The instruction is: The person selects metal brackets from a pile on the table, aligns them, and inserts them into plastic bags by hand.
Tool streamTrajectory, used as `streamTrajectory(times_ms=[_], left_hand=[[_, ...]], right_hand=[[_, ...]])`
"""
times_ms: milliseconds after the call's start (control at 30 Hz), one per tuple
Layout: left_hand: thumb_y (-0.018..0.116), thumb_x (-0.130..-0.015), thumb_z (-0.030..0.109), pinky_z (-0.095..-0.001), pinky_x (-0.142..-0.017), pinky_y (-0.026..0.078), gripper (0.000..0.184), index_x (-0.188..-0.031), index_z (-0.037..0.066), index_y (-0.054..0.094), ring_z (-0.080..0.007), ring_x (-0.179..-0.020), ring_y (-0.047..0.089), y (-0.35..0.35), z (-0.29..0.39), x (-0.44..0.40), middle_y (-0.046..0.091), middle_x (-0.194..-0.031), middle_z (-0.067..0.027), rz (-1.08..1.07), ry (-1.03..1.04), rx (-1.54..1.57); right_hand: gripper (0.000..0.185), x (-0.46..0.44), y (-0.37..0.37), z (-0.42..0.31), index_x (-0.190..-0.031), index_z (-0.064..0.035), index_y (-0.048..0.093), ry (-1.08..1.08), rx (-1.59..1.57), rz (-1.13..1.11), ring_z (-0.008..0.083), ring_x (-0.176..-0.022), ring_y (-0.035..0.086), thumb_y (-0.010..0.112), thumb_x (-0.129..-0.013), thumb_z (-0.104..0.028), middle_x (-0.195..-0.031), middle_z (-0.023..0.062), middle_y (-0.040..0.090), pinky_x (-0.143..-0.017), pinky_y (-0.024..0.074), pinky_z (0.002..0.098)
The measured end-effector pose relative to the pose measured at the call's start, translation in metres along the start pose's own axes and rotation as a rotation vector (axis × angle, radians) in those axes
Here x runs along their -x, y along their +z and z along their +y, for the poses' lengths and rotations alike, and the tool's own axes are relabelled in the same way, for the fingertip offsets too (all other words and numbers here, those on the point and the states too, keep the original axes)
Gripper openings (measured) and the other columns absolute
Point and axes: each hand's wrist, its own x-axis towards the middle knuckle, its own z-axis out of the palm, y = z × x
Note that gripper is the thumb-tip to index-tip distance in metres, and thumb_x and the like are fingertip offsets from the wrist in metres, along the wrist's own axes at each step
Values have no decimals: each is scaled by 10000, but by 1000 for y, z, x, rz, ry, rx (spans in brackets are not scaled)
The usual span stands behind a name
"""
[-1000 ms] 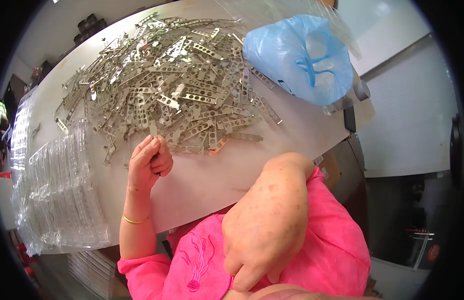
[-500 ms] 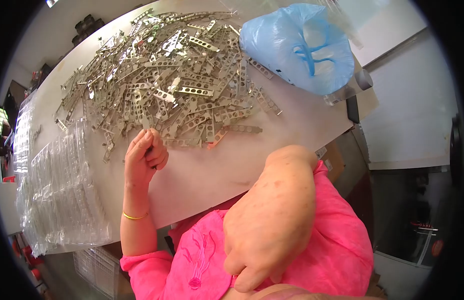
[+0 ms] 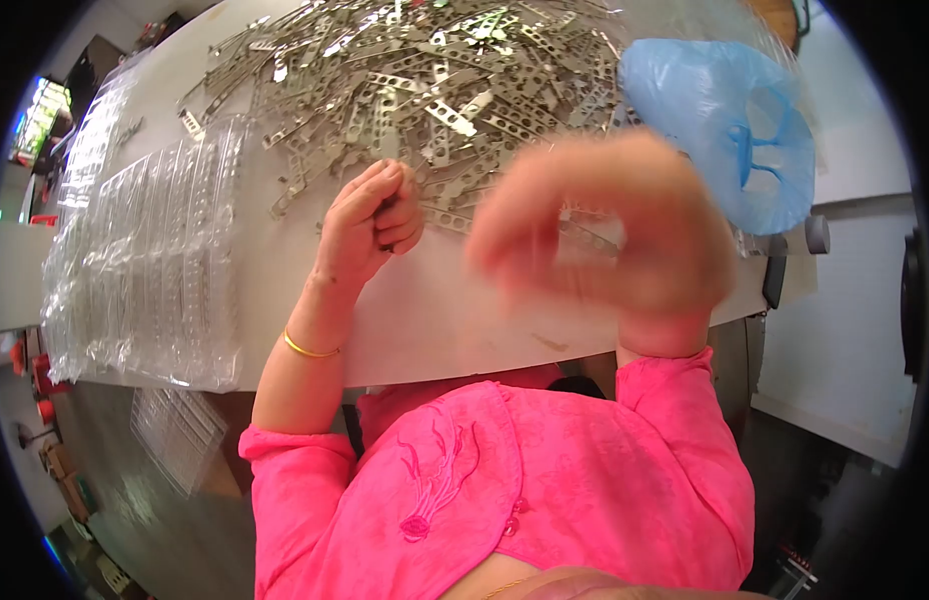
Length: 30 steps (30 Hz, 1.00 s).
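My left hand (image 3: pixel 377 212) is closed, at the near edge of a heap of flat metal brackets (image 3: pixel 385 110) with round holes. Something dark shows between its curled fingers, too small to name. Up close to the camera, my right hand (image 3: pixel 615 220) is smeared by motion. Its fingers curve round toward the thumb, and I cannot make out whether they hold anything. Behind it, part of the heap is hidden.
To the left lie clear plastic trays (image 3: pixel 160 250) in a row. A blue plastic bag (image 3: pixel 685 110) sits at the right of the white table (image 3: pixel 455 340), with a clear bottle (image 3: pixel 785 242) beside it. More clear trays (image 3: pixel 180 435) stand below the table's left side.
My right hand has swung up from near my chest to over the table. The view has shifted, so the heap sits higher and further right. My left hand stays closed by the heap.
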Motion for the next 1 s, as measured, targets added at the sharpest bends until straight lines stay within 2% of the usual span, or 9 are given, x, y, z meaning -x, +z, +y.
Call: streamTrajectory(times_ms=[67, 133, 267, 333, 367, 467, 700, 867, 1000], left_hand=[[417, -1074, 240, -254, -454, 278, 266, -868, 81, 473, -73, -483, 270, 0, 0, 0, 306, -602, 48, 0, -11, 13], [393, -1083, 251, -253, -439, 281, 276, -880, 84, 476, -74, -468, 263, 1, 0, -1, 304, -587, 51, 18, -2, 0], [374, -1091, 263, -250, -426, 285, 284, -895, 87, 481, -73, -454, 258, -1, 0, -1, 303, -573, 54, 29, 9, -4], [377, -1090, 261, -251, -425, 285, 282, -895, 86, 482, -74, -453, 260, -1, 1, -1, 304, -573, 54, 34, 5, 13], [379, -1089, 259, -252, -424, 285, 280, -895, 85, 482, -74, -452, 262, -1, 1, -1, 304, -573, 54, 34, -2, 27], [385, -1087, 253, -254, -424, 287, 276, -895, 82, 485, -75, -449, 265, -1, 0, -1, 303, -574, 53, 54, -28, 32], [394, -1083, 241, -255, -425, 287, 265, -903, 74, 491, -73, -449, 266, -2, 0, -1, 297, -583, 50, 20, -30, 43], [399, -1082, 248, -255, -421, 285, 262, -905, 76, 489, -73, -448, 268, -1, 0, -1, 299, -583, 50, 22, -20, 28], [400, -1082, 257, -253, -420, 290, 268, -899, 80, 485, -72, -447, 271, 0, 0, -1, 305, -584, 51, 42, -21, 29]], right_hand=[[80, -9, 0, 35, -960, 1, 685, 217, 38, 302, 64, -776, 614, 714, -893, -33, -807, 4, 661, -708, 508, 233], [121, -16, -8, 73, -939, -9, 692, 352, 202, 373, 81, -728, 635, 717, -892, -117, -771, 27, 680, -648, 496, 251], [163, -16, -9, 114, -959, 5, 672, 463, 396, 230, 65, -717, 595, 715, -908, -143, -773, 18, 661, -637, 478, 250], [243, -17, 0, 127, -968, -7, 663, 497, 507, 185, 126, -662, 622, 719, -898, -232, -734, 59, 674, -612, 475, 295], [243, -18, 5, 132, -968, -7, 663, 496, 506, 182, 126, -662, 622, 719, -898, -232, -734, 59, 674, -612, 475, 295], [305, -18, 16, 144, -1033, -36, 643, 557, 666, 143, 234, -661, 679, 714, -889, -295, -735, 106, 704, -637, 509, 368], [268, -25, 25, 148, -1044, -46, 657, 626, 589, 217, 215, -698, 684, 709, -890, -260, -789, 105, 716, -670, 530, 345], [141, -27, 24, 166, -999, -25, 676, 536, 322, 443, 67, -696, 610, 651, -891, -113, -821, 17, 703, -624, 491, 243], [118, -28, 20, 166, -979, -42, 675, 543, 155, 535, 34, -663, 543, 616, -884, -81, -811, -26, 643, -585, 448, 215]])
